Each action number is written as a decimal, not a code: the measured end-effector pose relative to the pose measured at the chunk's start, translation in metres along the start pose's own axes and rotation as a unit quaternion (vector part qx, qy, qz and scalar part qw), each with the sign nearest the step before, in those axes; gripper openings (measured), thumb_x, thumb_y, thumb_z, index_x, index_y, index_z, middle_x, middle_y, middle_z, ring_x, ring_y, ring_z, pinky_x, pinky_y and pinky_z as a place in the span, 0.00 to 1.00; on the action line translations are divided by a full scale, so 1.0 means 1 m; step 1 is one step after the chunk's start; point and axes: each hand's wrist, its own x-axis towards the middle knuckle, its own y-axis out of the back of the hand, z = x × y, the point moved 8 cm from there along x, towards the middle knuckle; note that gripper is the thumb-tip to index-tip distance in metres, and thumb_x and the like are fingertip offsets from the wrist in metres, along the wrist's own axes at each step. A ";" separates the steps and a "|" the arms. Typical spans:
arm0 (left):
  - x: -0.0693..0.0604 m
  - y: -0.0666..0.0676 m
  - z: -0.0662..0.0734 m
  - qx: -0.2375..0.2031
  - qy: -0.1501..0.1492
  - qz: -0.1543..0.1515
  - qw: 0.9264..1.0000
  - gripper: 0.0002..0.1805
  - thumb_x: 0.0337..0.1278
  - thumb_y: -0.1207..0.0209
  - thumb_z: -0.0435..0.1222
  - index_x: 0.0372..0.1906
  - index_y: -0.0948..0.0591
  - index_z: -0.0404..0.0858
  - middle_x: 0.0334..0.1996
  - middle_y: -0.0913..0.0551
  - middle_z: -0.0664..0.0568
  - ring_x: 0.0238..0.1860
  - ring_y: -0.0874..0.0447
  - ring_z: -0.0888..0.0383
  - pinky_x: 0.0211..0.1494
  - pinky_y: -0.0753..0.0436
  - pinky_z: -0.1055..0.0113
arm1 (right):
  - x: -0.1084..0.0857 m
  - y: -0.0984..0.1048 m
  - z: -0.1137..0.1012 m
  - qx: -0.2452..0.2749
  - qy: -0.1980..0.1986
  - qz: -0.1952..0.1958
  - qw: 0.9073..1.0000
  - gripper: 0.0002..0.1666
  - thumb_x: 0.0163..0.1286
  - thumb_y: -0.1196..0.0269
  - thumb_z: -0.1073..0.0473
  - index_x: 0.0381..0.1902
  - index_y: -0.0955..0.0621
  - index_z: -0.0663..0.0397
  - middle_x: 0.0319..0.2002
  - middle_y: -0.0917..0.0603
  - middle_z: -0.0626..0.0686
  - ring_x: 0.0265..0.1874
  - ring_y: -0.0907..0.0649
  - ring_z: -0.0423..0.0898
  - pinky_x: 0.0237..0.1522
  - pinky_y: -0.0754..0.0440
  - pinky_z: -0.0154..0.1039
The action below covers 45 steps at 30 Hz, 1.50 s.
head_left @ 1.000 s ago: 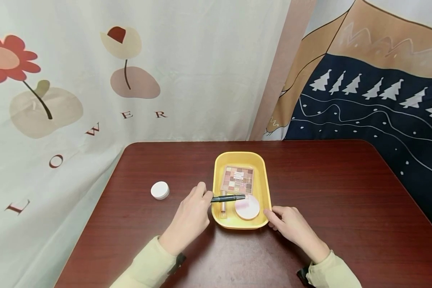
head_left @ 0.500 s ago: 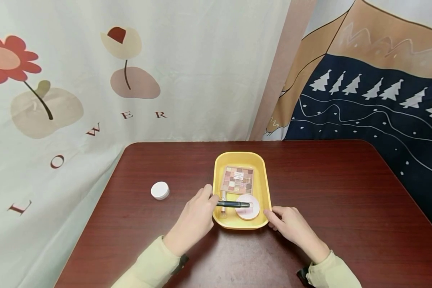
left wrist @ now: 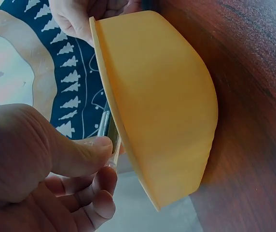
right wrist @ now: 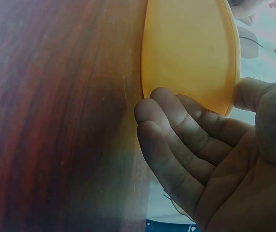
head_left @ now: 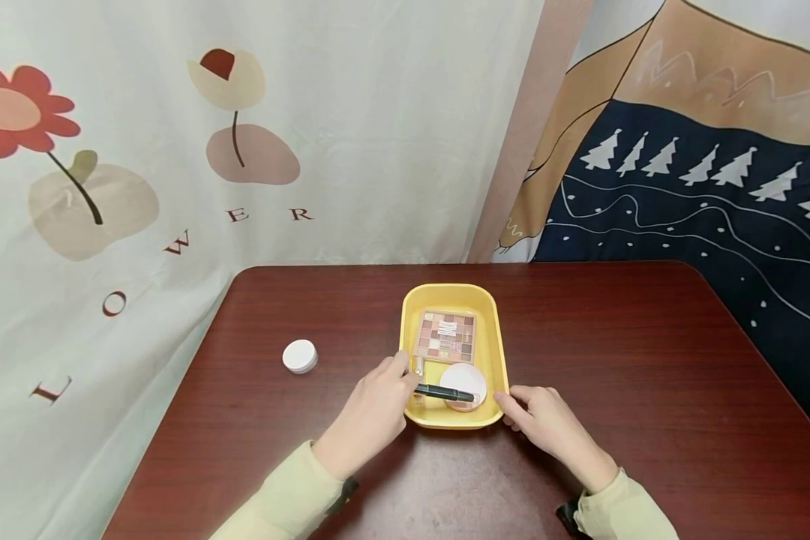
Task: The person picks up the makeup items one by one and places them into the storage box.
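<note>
In the head view, my left hand (head_left: pixel 371 409) pinches a slim black pen-like cosmetic tube (head_left: pixel 439 391) between thumb and fingers, just over the near left rim of the yellow tray (head_left: pixel 488 322). The tube's pale end points right, across the round white-pink compact (head_left: pixel 462 376). Beneath my fingers, a thin clear-and-pink tube (head_left: pixel 418 366) is partly covered. An eyeshadow palette (head_left: pixel 445 336) lies at the tray's far end. My right hand (head_left: pixel 547 420) grips the near right corner of the tray, thumb on the rim and curled fingers against the outer wall (right wrist: pixel 191 53).
A small round white jar (head_left: pixel 300 357) stands on the dark red wooden table (head_left: pixel 621 337), left of the tray. Printed curtains (head_left: pixel 391 135) hang behind the table's far edge.
My left hand has moved right and slightly nearer, carrying the black tube from over the tray's middle to above the compact. The right hand and the tray stay in place.
</note>
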 end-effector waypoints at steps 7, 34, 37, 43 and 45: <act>0.001 -0.003 0.005 -0.001 -0.024 -0.001 1.000 0.17 0.34 0.35 0.18 0.34 0.14 0.36 0.33 0.28 0.53 0.33 0.26 0.53 0.34 0.21 0.62 | 0.000 0.000 0.001 -0.001 -0.006 -0.001 1.000 0.20 0.78 0.40 0.51 0.23 0.18 0.48 0.19 0.17 0.43 0.20 0.20 0.33 0.26 0.21 0.32; 0.015 -0.014 0.005 -0.005 -0.019 -0.079 0.997 0.16 0.41 0.36 0.21 0.15 0.21 0.45 0.19 0.29 0.57 0.24 0.26 0.56 0.31 0.24 0.63 | 0.001 -0.001 0.002 -0.001 0.000 0.001 1.000 0.21 0.78 0.40 0.51 0.22 0.19 0.47 0.19 0.17 0.42 0.20 0.20 0.32 0.27 0.21 0.32; 0.019 -0.019 0.002 -0.016 -0.002 -0.114 0.993 0.17 0.43 0.33 0.23 0.14 0.22 0.45 0.17 0.27 0.56 0.24 0.26 0.57 0.30 0.24 0.64 | 0.001 -0.001 0.002 -0.002 -0.003 0.001 1.000 0.21 0.78 0.40 0.51 0.22 0.20 0.47 0.19 0.17 0.42 0.20 0.20 0.32 0.27 0.21 0.32; 0.023 -0.029 -0.003 -0.035 0.023 -0.167 0.985 0.20 0.44 0.35 0.23 0.11 0.26 0.46 0.14 0.29 0.58 0.21 0.29 0.59 0.25 0.28 0.66 | 0.001 -0.001 0.003 0.000 -0.003 0.002 1.000 0.22 0.78 0.40 0.51 0.21 0.20 0.47 0.19 0.16 0.42 0.20 0.20 0.32 0.27 0.21 0.32; 0.025 -0.031 -0.004 -0.041 0.032 -0.179 0.983 0.21 0.44 0.36 0.23 0.10 0.28 0.47 0.13 0.31 0.59 0.21 0.32 0.60 0.24 0.30 0.67 | 0.001 -0.001 0.002 0.001 -0.001 0.002 1.000 0.21 0.78 0.40 0.51 0.22 0.19 0.47 0.19 0.16 0.42 0.20 0.20 0.32 0.27 0.21 0.32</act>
